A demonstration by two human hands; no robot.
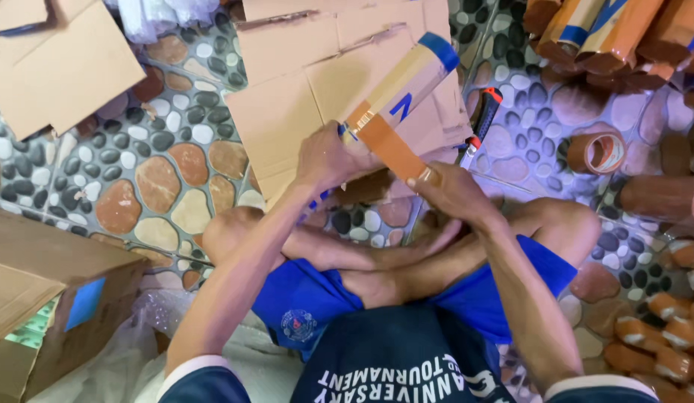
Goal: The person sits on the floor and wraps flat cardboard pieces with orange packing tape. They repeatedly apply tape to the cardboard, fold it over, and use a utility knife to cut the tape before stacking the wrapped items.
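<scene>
Your left hand [326, 158] sits just left of the frame's centre, fingers curled around the lower end of a long cardboard-wrapped package [401, 93] that slants up toward the upper right, its far end capped in blue. Your right hand [453, 192], slightly right of centre, has its fingers narrowed on a strip of brown tape [392, 148] that runs from the package's lower end down to your fingertips; the thumb looks pressed onto the strip, though the grip itself is partly hidden. Flattened cardboard sheets [295, 112] lie under the package on the pebble-patterned floor [149, 168]. A utility knife [481, 119] with red and black handle lies just right of the cardboard. Further right rests a roll of brown tape [595, 153], and wrapped packages [608, 30] are stacked at the upper right. An open box [41, 298] stands at lower left.
</scene>
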